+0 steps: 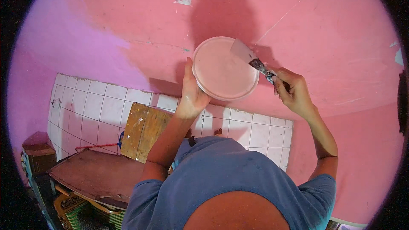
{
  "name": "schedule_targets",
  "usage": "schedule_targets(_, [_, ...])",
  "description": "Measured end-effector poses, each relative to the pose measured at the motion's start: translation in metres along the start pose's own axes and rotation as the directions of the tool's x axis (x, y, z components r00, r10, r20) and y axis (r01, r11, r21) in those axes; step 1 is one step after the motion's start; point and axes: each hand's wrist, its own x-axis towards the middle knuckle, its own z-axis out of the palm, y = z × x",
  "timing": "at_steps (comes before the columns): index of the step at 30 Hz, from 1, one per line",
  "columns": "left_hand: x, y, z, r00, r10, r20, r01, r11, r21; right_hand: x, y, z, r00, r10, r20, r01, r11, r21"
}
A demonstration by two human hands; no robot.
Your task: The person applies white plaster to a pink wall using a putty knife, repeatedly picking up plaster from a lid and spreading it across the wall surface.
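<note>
My left hand [192, 93] grips a round, pale pink plastic lid or shallow tub [219, 72] at its left side and underside, holding it up before the pink wall [319, 34]. My right hand [290, 86] is closed on the dark, smeared handle of a putty knife [246, 54]. The knife's wide blade lies over the upper right rim of the round piece; whether it touches it, I cannot tell. Part of the wall at the left is lilac, and there are white patches at the top.
Below me is a white tiled floor [98, 106] with a wooden board [142, 130], a red pole [100, 147], a brown padded top [89, 172], a dark cabinet [38, 157] and stacked green and yellow items [72, 206] at the lower left.
</note>
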Motion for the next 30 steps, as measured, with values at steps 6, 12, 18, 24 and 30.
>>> schedule_targets(6, [0.003, -0.002, -0.013, 0.996, -0.013, 0.085, 0.017, 0.999, -0.042, 0.014, -0.008, -0.043, 0.951, 0.25, 0.185, -0.283, 0.941, 0.185])
schedule_targets(12, [0.005, 0.01, -0.012, 0.995, -0.044, 0.088, 0.051, 0.996, -0.078, 0.009, -0.007, -0.054, 0.845, 0.214, 0.491, -0.324, 0.934, 0.15])
schedule_targets(18, [0.008, 0.005, -0.013, 0.992, 0.003, 0.123, 0.005, 0.998, -0.064, 0.0, 0.01, -0.014, 0.861, 0.125, 0.494, -0.278, 0.928, 0.25])
schedule_targets(24, [0.009, -0.008, -0.016, 0.991, -0.032, 0.129, 0.04, 0.997, -0.064, -0.011, 0.005, 0.036, 0.949, 0.007, 0.315, -0.132, 0.916, 0.379])
schedule_targets(30, [0.014, -0.011, -0.016, 0.992, 0.073, 0.106, -0.071, 0.997, -0.021, -0.01, -0.001, 0.042, 0.99, -0.126, 0.062, 0.129, 0.99, -0.051])
